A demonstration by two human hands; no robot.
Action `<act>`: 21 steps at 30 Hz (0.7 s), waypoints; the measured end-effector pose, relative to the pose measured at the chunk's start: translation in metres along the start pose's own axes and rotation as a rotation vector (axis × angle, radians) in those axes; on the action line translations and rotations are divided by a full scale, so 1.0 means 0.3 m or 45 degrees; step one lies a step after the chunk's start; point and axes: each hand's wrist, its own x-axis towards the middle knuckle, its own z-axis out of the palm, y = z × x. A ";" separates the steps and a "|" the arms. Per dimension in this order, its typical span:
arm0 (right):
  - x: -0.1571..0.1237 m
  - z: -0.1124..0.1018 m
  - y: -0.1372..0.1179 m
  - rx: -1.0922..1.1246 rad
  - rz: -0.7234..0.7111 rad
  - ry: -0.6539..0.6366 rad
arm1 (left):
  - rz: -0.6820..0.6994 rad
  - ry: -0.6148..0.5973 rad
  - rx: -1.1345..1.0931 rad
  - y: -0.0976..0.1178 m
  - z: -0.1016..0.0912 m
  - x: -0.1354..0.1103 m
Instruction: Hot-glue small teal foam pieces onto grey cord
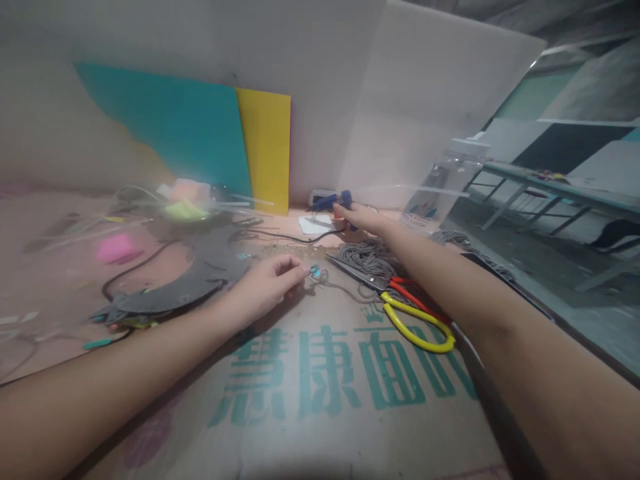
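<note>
My left hand (280, 281) is closed in a pinch at the middle of the cardboard, its fingertips on the end of a thin grey cord (345, 288). A tiny teal bit (315, 271) shows right at those fingertips. Farther back, my right hand (361, 217) is wrapped round a blue glue gun (329, 202), whose nozzle points left over a white paper (315, 225). Below my right forearm lie scissors (380, 285) with one yellow and one red handle, blades toward the left. A heap of grey cord (367, 257) sits behind them.
Cardboard (280, 427) with green printed characters covers the near table. At left are a dark grey curved piece (175, 293), a pink lump (118, 248) and blurred scraps. Teal (185, 133) and yellow (270, 150) sheets lean on the back wall; a clear container (435, 183) stands right.
</note>
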 end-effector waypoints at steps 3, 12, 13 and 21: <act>-0.019 -0.006 0.024 -0.071 -0.031 -0.014 | 0.004 -0.007 0.005 -0.003 0.001 0.001; -0.088 -0.022 0.005 -0.385 -0.083 0.006 | -0.006 -0.005 -0.018 0.003 0.003 -0.004; -0.116 -0.032 0.005 -0.428 -0.090 0.017 | -0.003 -0.002 -0.022 0.004 0.004 -0.004; -0.418 -0.062 -0.121 -0.340 -0.561 0.385 | 0.026 0.012 0.013 0.000 0.001 -0.010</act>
